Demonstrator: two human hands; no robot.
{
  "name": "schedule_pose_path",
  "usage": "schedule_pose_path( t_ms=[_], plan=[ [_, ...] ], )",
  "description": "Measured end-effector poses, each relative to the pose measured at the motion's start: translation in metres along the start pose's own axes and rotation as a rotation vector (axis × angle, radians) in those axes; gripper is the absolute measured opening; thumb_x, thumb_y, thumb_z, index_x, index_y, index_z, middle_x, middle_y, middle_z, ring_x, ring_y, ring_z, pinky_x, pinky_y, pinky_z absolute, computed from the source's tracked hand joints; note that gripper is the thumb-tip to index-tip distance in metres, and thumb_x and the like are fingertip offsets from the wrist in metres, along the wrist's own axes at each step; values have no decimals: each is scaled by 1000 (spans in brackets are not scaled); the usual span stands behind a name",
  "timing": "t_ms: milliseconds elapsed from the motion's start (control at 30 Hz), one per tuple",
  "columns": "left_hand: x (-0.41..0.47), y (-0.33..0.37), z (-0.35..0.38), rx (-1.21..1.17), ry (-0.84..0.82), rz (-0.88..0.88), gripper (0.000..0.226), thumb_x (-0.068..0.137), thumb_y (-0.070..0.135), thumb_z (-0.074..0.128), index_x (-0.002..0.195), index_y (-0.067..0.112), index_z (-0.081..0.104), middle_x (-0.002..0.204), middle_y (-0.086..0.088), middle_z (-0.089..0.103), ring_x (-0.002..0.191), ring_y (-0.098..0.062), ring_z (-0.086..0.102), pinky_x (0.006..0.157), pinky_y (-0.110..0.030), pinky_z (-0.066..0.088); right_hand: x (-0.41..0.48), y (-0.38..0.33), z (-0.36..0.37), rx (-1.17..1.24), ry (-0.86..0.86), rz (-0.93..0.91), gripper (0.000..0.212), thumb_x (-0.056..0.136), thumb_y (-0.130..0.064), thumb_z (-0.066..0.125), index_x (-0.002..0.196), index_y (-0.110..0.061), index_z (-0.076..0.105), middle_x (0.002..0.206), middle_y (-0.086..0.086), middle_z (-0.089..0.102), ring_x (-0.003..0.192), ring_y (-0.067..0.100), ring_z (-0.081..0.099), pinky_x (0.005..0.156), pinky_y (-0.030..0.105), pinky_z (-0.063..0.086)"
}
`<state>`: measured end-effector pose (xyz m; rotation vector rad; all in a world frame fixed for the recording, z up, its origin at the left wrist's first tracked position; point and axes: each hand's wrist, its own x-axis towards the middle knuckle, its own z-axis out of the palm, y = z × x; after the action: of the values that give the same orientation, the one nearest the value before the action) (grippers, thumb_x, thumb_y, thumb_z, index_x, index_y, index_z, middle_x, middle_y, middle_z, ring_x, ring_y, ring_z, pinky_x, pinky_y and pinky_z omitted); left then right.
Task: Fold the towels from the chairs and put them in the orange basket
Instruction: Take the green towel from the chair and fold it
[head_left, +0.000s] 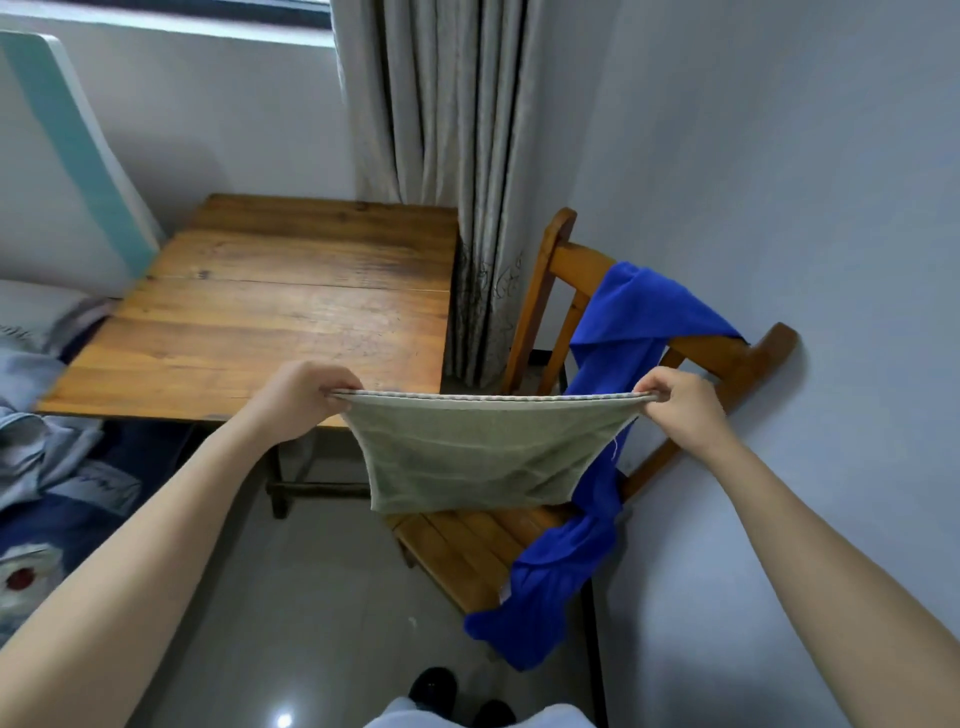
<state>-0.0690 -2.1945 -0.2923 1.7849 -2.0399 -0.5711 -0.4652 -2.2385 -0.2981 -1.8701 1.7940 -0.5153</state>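
Note:
A grey-green towel (467, 457) hangs doubled over in the air in front of me, its top edge stretched level. My left hand (298, 397) pinches its left top corner and my right hand (680, 408) pinches its right top corner. Behind it stands a wooden chair (727, 358) against the right wall. A blue towel (623, 322) is draped over the chair's backrest and trails down across the seat to its front edge. No orange basket is in view.
A wooden table (270, 306) stands to the left of the chair, below a window with a grey curtain (441, 130). A bed with blue bedding (47, 467) lies at the far left. Grey tiled floor (311, 597) stretches between me and the furniture.

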Motion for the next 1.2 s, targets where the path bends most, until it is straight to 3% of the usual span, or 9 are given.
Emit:
schedule_pose_path(
  t_ms=[100,200,300,433,567,733,933,1100,1200],
  plan=[
    [8,0,-1,-105,20,-60,19,80,-5,65,96,3,70,82,-4,64,80,-22,59,74,-30,45,9,-3,-2,87,11,26,6,84,-2,62,88,-6,62,84,7,63,81,19,58,70,26,49],
    [17,-4,3,-290,-36,-231,13,80,-1,67,83,11,68,74,4,66,73,-12,59,67,-19,43,19,0,4,225,-26,134,12,82,2,64,89,-7,61,87,7,63,86,19,58,77,30,49],
    [25,-7,10,-654,11,-398,10,80,1,68,80,11,67,62,10,69,74,-12,61,65,-16,48,32,7,15,671,51,310,21,83,9,58,83,-12,59,84,3,60,93,20,57,76,24,49],
    [31,-6,20,-995,101,-490,9,83,-1,63,82,7,62,75,-1,68,79,-16,62,66,-19,55,51,16,29,1071,16,492,25,87,6,52,82,-17,61,86,2,61,89,16,57,94,32,41],
    [25,-3,23,-1145,171,-476,14,85,-4,58,86,10,62,76,0,70,76,-13,64,70,-20,55,59,25,34,1201,34,456,23,85,5,47,78,-13,59,82,4,58,86,18,56,85,28,44],
    [-10,-11,51,-1238,133,-502,21,83,-9,56,92,8,64,75,0,72,70,-10,68,63,-19,56,25,47,47,1105,-51,409,29,82,11,31,72,-5,53,74,10,52,75,19,53,68,24,45],
    [-76,-39,131,-898,-25,-661,22,77,-9,65,81,12,70,67,4,70,67,-12,59,67,-24,46,-40,101,111,917,-47,644,34,76,21,33,64,-4,52,43,-4,55,61,20,45,49,20,43],
    [-94,-56,190,-734,-87,-780,23,74,-15,64,71,8,67,60,10,68,53,1,59,53,-6,44,-71,131,150,706,-105,775,30,74,21,46,67,-6,57,60,4,58,67,19,50,54,19,44],
    [-101,-65,220,-718,-111,-843,28,73,-18,63,65,9,63,57,12,66,61,-10,58,51,-6,44,-82,141,166,595,-127,803,29,75,18,51,69,-10,59,70,6,57,71,19,49,61,23,41]
  ],
)
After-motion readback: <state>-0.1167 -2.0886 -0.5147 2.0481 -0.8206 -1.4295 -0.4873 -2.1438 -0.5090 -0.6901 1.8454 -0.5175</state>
